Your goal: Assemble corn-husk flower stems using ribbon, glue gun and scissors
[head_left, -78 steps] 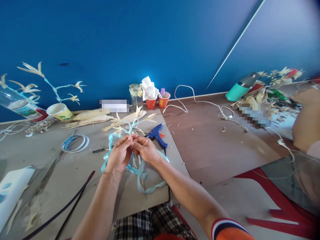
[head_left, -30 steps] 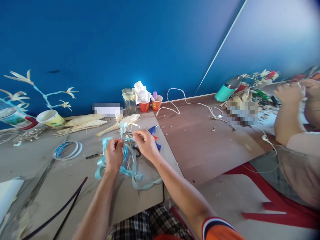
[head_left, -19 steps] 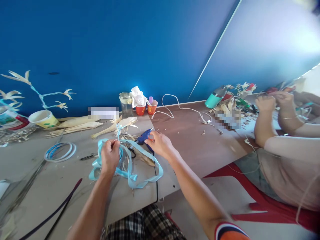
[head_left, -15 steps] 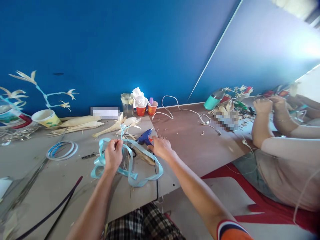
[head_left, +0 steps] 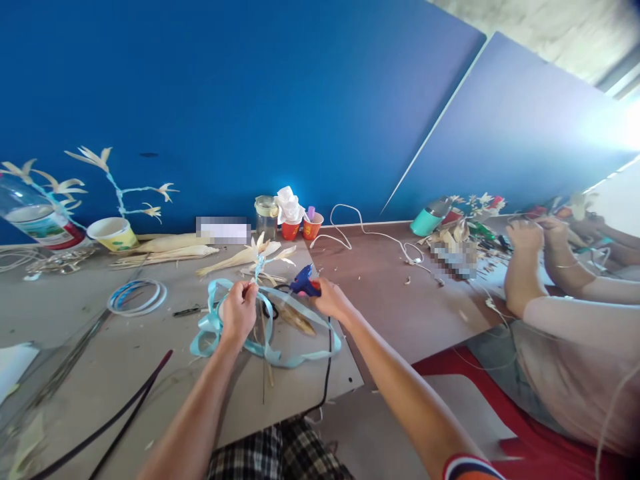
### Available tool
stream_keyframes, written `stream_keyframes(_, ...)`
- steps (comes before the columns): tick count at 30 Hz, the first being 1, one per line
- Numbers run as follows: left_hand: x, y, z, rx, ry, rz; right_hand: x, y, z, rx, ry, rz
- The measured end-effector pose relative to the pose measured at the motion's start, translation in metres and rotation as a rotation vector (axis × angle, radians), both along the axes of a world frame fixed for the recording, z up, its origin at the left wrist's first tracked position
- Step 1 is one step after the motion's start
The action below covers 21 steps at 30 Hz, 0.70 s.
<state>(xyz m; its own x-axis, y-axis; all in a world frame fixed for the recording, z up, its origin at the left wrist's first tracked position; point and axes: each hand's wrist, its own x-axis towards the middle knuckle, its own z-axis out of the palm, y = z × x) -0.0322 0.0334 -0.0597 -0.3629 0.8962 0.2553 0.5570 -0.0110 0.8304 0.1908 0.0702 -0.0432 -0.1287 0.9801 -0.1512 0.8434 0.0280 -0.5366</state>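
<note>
My left hand (head_left: 240,312) is closed in a pinch on the stem of a corn-husk flower (head_left: 262,252), just below its pale petals. Light blue ribbon (head_left: 280,360) wraps the stem and trails in loose loops around that hand and over the table. My right hand (head_left: 331,299) is wrapped round the handle of a blue glue gun (head_left: 302,281), right of the flower and apart from it. The fingers partly hide the gun's handle. Beneath the ribbon lie a dry husk piece (head_left: 299,321) and scissors with black handles (head_left: 271,309), partly covered.
Red paper cups (head_left: 312,228) and a glass jar (head_left: 265,217) stand by the blue wall. Left are a yellow cup (head_left: 114,235) with a flower branch, ribbon rolls (head_left: 137,297) and husks (head_left: 165,257). A white cable (head_left: 373,220) runs right, toward a co-worker's hands (head_left: 537,233).
The view has shifted slightly, so the table things sit further right. My right hand has closed further round the glue gun, whose angle has changed. My left hand keeps its pinch.
</note>
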Motion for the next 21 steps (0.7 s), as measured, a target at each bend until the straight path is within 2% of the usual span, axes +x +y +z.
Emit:
stream_keyframes(2,0.0,0.0,0.0,0.004,-0.011,0.002,0.014,0.004,-0.006,0.045,0.137,-0.089)
stream_keyframes(4,0.0,0.0,0.0,0.01,-0.024,0.007,0.027,0.009,-0.008,0.13,0.286,-0.255)
stream_keyframes(6,0.001,0.001,0.0,0.013,-0.033,0.007,0.036,0.014,-0.004,0.202,0.565,-0.444)
stream_keyframes(8,0.002,0.0,0.001,0.0,-0.037,0.008,0.041,0.016,0.005,0.235,0.934,-0.543)
stream_keyframes(9,0.002,-0.001,0.003,-0.013,-0.039,0.007,0.043,0.015,0.011,0.217,1.1,-0.512)
stream_keyframes(10,0.003,-0.001,0.004,-0.03,-0.04,0.007,0.043,0.013,0.018,0.183,1.224,-0.417)
stream_keyframes(12,0.005,-0.003,0.006,-0.064,-0.044,0.016,0.042,0.004,0.031,0.086,1.313,-0.224)
stream_keyframes(15,0.006,-0.004,0.007,-0.081,-0.04,0.044,0.034,-0.015,0.045,-0.041,1.218,0.015)
stream_keyframes(17,0.004,-0.003,0.006,-0.068,-0.03,0.064,0.024,-0.027,0.049,-0.064,1.136,0.126)
stream_keyframes(21,0.0,-0.002,0.005,-0.022,-0.017,0.088,0.0,-0.039,0.046,-0.152,1.151,0.299)
